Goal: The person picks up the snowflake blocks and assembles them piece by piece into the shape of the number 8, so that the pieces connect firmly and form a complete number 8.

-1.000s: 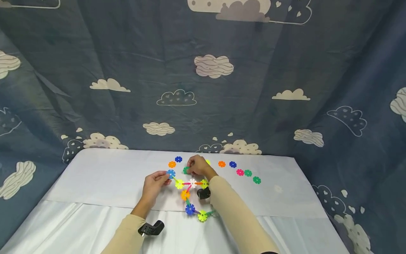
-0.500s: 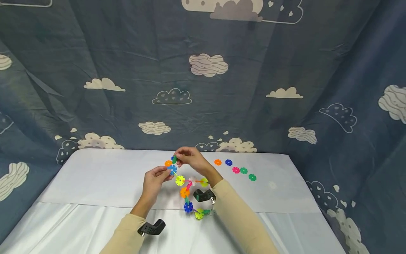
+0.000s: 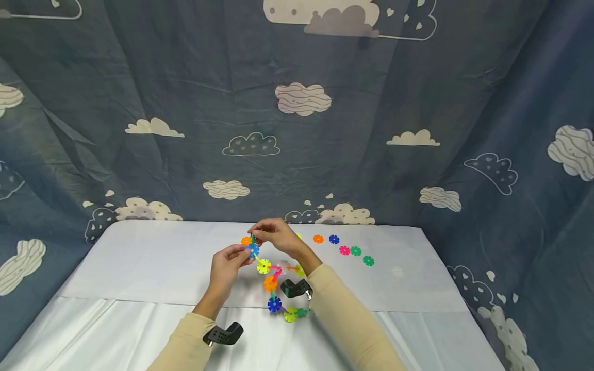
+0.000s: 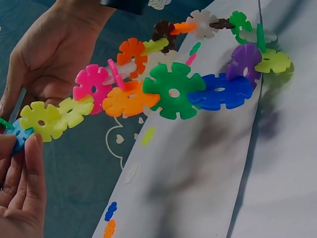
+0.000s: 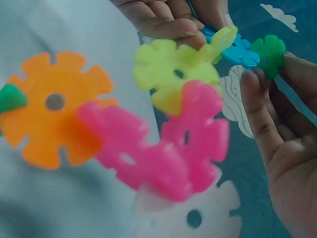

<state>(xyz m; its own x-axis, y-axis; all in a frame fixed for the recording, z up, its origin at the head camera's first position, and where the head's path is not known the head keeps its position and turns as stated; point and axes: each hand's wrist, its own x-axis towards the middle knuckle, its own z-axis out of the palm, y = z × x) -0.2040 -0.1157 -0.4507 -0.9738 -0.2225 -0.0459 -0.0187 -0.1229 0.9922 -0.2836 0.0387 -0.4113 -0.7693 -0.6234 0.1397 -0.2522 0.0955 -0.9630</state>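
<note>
Two hands work at the light-blue disc, taken here as landmark. Obscured: right fingers cover part of the green disc in the head view; the right sleeve lies close by the near end of the chain of slotted discs, hard to read there. Pink discs close to the right-wrist lens are blurred. Whether the green disc's slot is engaged with the landmark cannot be told.

Against 1.0 s ago: the green disc, then apart from the landmark and to its right, now meets the landmark's far edge. The loose orange disc still lies just beyond the landmark, slightly left.

Left hand: thumb and fingers pinch the landmark, to which the chain is joined, trailing right and toward the person. Right hand: beyond and right of the landmark, thumb and fingertips drawn together on the green disc, gap only its thickness. Several loose discs lie on the cloth, well right of the landmark.
</note>
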